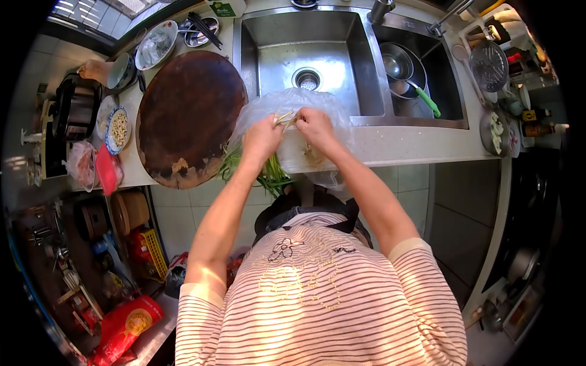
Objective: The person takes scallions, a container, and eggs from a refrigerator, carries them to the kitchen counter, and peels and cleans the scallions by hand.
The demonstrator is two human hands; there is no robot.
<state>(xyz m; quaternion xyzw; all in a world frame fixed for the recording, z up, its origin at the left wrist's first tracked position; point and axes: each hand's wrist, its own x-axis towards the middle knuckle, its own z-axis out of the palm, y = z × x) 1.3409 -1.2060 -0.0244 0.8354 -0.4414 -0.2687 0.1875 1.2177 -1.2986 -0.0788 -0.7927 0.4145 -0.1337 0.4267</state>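
My left hand (262,140) is closed round a bunch of scallions. Their green leaves (273,178) hang down over the counter's front edge, and the pale root ends (284,118) stick out above my fist. Close beside it, my right hand (315,127) pinches at the pale ends; what exactly lies between its fingertips is too small to make out. Under both hands a clear plastic bag (332,110) is spread on the counter, reaching the sink's edge. Some brownish peelings (314,156) lie on it below my right hand.
A round dark chopping board (189,116) lies left of the bag. Behind is a steel sink (305,43); its right basin holds a pan and a green-handled ladle (427,100). Bowls stand at the left, including one of pale pieces (118,129). A bowl (493,133) sits far right.
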